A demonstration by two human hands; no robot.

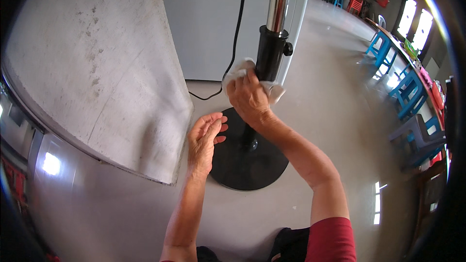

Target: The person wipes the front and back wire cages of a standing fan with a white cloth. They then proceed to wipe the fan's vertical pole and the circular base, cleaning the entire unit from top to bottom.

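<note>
A stand rises in front of me: a shiny chrome tube [279, 5] slots into a black sleeve [271, 51] with a side knob [288, 49]. Its round black base [247, 170] rests on the floor. My right hand [248, 97] presses a white cloth [238, 72] round the lower part of the sleeve, and the cloth sticks out on both sides. My left hand [206, 133] hovers over the left edge of the base, fingers loosely curved and apart, with nothing in it. The pole below my right hand is partly hidden by that wrist.
A black cable [238, 29] hangs left of the pole, before a grey-white cabinet [208, 19]. A stained pale wall [97, 68] stands close on the left. On the right, blue stools [407, 90] line a long table [405, 51]; red chairs [355, 4] stand far back.
</note>
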